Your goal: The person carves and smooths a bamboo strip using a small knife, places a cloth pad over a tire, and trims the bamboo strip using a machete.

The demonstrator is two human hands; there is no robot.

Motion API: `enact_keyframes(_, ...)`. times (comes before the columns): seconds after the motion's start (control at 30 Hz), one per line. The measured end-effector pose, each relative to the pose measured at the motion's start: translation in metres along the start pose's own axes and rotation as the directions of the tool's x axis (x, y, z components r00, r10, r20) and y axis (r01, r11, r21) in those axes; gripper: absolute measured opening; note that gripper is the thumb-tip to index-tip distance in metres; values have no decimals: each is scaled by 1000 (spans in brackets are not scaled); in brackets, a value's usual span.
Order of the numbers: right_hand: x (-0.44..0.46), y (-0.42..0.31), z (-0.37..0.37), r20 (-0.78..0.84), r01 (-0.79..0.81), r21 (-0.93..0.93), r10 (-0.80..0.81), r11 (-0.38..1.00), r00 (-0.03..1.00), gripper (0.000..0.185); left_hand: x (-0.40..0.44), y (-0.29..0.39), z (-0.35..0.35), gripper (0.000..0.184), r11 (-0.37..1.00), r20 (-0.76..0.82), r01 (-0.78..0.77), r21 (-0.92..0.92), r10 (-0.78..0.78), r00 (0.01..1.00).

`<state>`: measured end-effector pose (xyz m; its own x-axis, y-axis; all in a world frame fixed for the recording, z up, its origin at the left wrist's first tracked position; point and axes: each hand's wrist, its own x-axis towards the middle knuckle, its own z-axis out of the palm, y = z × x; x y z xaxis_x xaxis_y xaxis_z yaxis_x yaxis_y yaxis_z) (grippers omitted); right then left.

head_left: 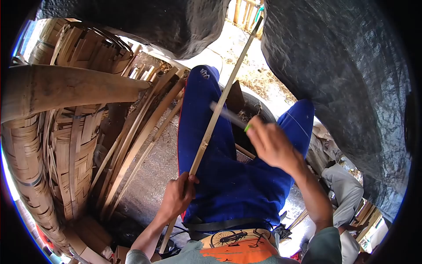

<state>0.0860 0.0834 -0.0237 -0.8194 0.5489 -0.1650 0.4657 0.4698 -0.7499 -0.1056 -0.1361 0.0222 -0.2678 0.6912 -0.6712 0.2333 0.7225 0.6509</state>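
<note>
A long bamboo strip (221, 108) runs from beside my waist, over my blue trousers, up to the gap between the dark sheets. My left hand (178, 198) is closed around its lower part. In my right hand (273, 143) is a knife (229, 115), blurred by motion, with a bit of bright green where blade meets fist. Its blade points left, and the tip lies close to or over the strip; I cannot tell whether they touch. The knife's handle is mostly hidden by my fingers.
Dark plastic sheets (334, 83) hang ahead and on the right. Several bamboo strips (143, 141) lean at the left, by woven bamboo baskets (72, 163) and a thick bamboo pole (79, 89). A tyre-like dark ring (253, 105) lies beyond my knees. Another person's grey-clothed leg (345, 187) is at right.
</note>
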Motion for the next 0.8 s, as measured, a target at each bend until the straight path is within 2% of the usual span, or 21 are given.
enact_keyframes(0.03, -5, -13, 1, 45, 11, -53, -9, 999, 999, 21, 2, 1, 1, 25, 998, -12, 1, 57, -1, 1000)
enact_keyframes(0.1, -7, -15, 13, 20, 119, -98, -118, 988, 993, 27, 3, 2, 3, 22, 993, -13, -3, 121, 4, 1000)
enact_keyframes(0.13, -5, -11, 15, 13, 114, -100, -113, 989, 994, 27, 2, 4, 5, 21, 980, -47, -71, 185, 81, 996)
enact_keyframes(0.17, 1, -6, 16, 37, 52, -181, -46, 982, 998, 28, 1, 6, 6, 19, 959, -78, -135, 251, 159, 984)
enact_keyframes(0.2, 9, -1, 15, 56, -6, -261, 21, 965, 998, 29, -1, 9, 6, 19, 957, -77, -138, 254, 162, 984)
enact_keyframes(0.23, 17, 7, 9, -71, -177, -332, 163, 926, 984, 29, -5, 12, 5, 19, 966, -69, -128, 223, 147, 987)
enact_keyframes(0.3, 32, 43, -12, -279, -328, -324, 241, 888, 929, 28, -11, 13, 6, 19, 976, -75, -111, 187, 127, 989)
enact_keyframes(0.33, 33, 39, -14, -281, -316, -326, 228, 891, 932, 28, -12, 12, 6, 20, 982, -49, -99, 158, 108, 993)
enact_keyframes(0.4, 24, 18, -15, -310, -70, -138, 25, 988, 951, 28, -11, 11, 6, 21, 989, -33, -76, 127, 81, 996)
enact_keyframes(0.43, 16, 3, -8, -224, -10, -96, -12, 995, 975, 27, -9, 12, 5, 23, 999, 13, -18, 39, 17, 1000)
enact_keyframes(0.47, 10, -7, 5, -163, 133, -101, -149, 986, 975, 27, -6, 13, 3, 25, 998, 66, 34, -45, -31, 997)
enact_keyframes(0.5, 8, -8, 13, -101, 274, -105, -284, 956, 953, 27, -4, 15, 3, 25, 999, 70, 24, -43, -21, 997)
enact_keyframes(0.53, 9, -2, 14, -106, 270, -113, -282, 956, 954, 27, -5, 17, 3, 27, 998, 68, 26, -60, -22, 997)
enact_keyframes(0.6, 16, 15, 17, -79, -77, -337, 54, 938, 995, 27, -8, 19, 2, 29, 997, 70, 33, -74, -28, 997)
enact_keyframes(0.63, 24, 34, 11, -195, -243, -314, 188, 918, 963, 28, -10, 19, 1, 30, 992, 101, 68, -107, -57, 993)
enact_keyframes(0.7, 34, 61, -8, -413, -215, -305, 75, 928, 908, 25, -11, 21, -1, 31, 986, 134, 97, -133, -79, 988)
enact_keyframes(0.77, 25, 27, -13, -385, -113, -146, 48, 983, 922, 23, -11, 23, 2, 32, 969, 148, 147, -199, -119, 982)
enact_keyframes(0.8, 16, 13, -8, -294, -54, -160, 4, 986, 956, 24, -12, 23, 3, 32, 968, 153, 152, -198, -123, 981)
